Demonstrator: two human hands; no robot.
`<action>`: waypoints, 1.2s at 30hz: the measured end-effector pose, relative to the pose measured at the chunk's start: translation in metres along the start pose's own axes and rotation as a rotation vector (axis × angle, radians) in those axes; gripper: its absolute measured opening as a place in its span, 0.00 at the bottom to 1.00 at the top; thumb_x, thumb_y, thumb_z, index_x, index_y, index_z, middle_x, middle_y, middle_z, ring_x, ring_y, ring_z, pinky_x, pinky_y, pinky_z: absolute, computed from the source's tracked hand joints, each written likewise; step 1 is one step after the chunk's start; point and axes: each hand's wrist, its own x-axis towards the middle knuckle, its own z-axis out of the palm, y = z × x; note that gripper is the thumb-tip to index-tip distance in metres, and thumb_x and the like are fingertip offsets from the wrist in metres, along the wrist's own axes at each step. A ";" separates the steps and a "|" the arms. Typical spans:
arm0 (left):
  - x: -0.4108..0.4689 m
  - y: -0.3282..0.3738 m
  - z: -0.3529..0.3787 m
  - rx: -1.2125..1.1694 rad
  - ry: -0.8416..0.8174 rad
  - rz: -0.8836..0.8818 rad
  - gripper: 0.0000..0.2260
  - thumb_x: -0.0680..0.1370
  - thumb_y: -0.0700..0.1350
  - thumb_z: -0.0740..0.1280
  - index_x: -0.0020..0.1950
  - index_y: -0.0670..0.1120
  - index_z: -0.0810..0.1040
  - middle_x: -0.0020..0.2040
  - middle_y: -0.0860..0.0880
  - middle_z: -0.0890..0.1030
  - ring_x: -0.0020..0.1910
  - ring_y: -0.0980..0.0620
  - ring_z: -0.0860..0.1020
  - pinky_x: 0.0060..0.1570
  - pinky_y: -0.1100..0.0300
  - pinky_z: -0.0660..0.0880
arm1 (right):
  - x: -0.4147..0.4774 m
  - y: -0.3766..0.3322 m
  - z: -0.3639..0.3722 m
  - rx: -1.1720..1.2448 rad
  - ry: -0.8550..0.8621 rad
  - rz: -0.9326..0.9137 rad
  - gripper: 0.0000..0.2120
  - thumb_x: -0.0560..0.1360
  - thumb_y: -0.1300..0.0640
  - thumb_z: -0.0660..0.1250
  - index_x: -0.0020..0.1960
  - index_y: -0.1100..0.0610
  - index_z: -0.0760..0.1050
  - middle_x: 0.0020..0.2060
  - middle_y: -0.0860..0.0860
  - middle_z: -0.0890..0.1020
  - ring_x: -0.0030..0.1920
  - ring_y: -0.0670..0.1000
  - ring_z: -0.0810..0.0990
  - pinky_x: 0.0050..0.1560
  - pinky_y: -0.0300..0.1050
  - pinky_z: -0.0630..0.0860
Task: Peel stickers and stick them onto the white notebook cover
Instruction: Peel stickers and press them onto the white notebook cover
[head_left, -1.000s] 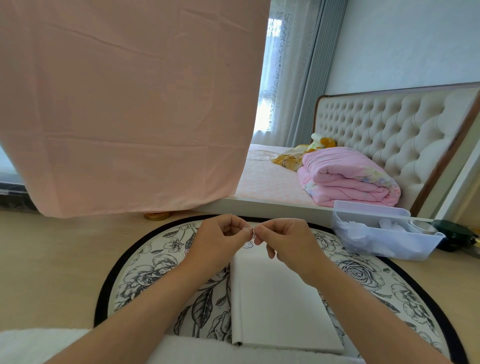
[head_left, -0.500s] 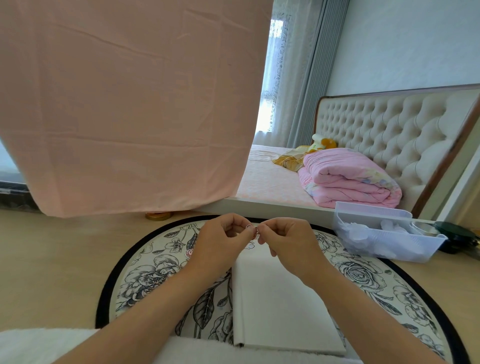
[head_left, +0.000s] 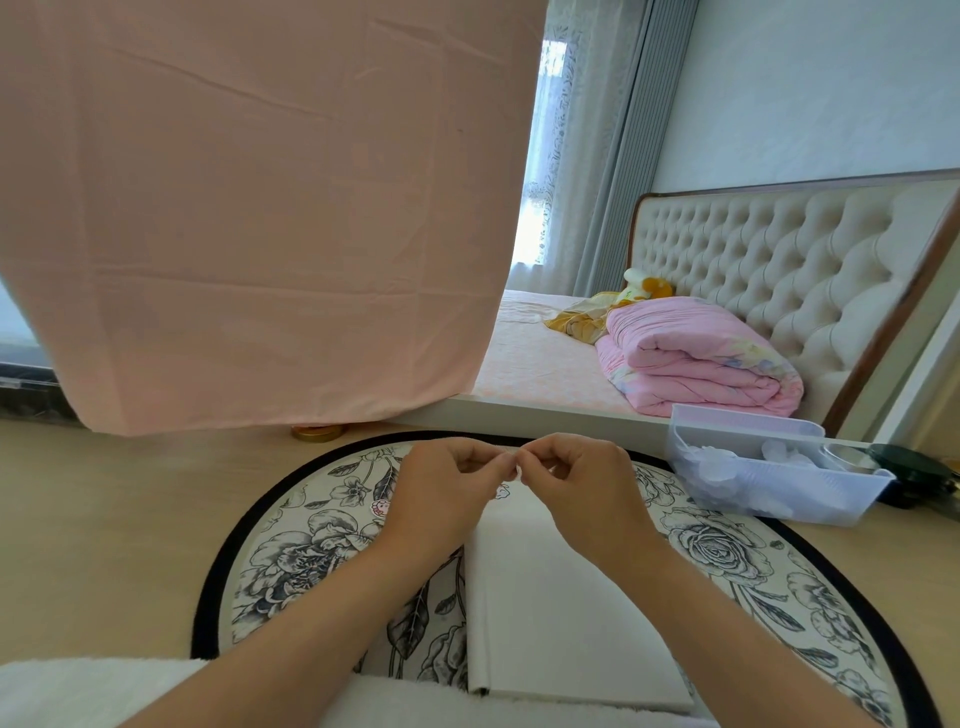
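peel step | left hand (head_left: 441, 493) + right hand (head_left: 582, 488) pinch tiny sticker (head_left: 518, 472) together, fingertips meeting to split backing | held over far edge of white notebook (head_left: 566, 613), mid floral mat (head_left: 291, 561), likely ready to stick

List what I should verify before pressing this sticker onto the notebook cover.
1. Sticker pinched between the left hand and right hand: ok.
2. Sticker fully off its backing: cannot tell, it is tiny and the fingertips cover it.
3. White notebook closed and lying flat on the floral mat: ok.
4. Bare cover area free for placement: ok, the near part shows plain white.
5. Hands positioned over the notebook's far end: ok.
6. Loose sticker on the mat, left of the notebook and off the cover: ok.
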 end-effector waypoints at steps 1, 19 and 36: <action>0.000 0.000 0.000 -0.001 0.004 -0.005 0.04 0.76 0.46 0.73 0.43 0.50 0.87 0.37 0.55 0.86 0.33 0.64 0.80 0.30 0.71 0.72 | 0.000 0.000 0.000 -0.022 0.001 -0.011 0.10 0.75 0.54 0.71 0.37 0.44 0.83 0.31 0.37 0.82 0.32 0.42 0.78 0.34 0.33 0.71; 0.006 -0.011 0.000 0.113 -0.101 0.076 0.06 0.78 0.44 0.68 0.42 0.47 0.81 0.38 0.46 0.83 0.32 0.59 0.72 0.33 0.66 0.69 | 0.002 -0.005 -0.005 0.298 -0.174 0.243 0.09 0.77 0.59 0.68 0.38 0.57 0.83 0.29 0.46 0.82 0.28 0.46 0.75 0.29 0.37 0.70; 0.007 0.001 0.007 -0.034 -0.146 0.000 0.06 0.79 0.45 0.69 0.48 0.51 0.86 0.43 0.52 0.85 0.45 0.55 0.82 0.38 0.62 0.79 | 0.006 0.007 -0.022 0.526 -0.146 0.364 0.05 0.76 0.57 0.74 0.44 0.58 0.86 0.35 0.47 0.85 0.31 0.48 0.79 0.27 0.39 0.71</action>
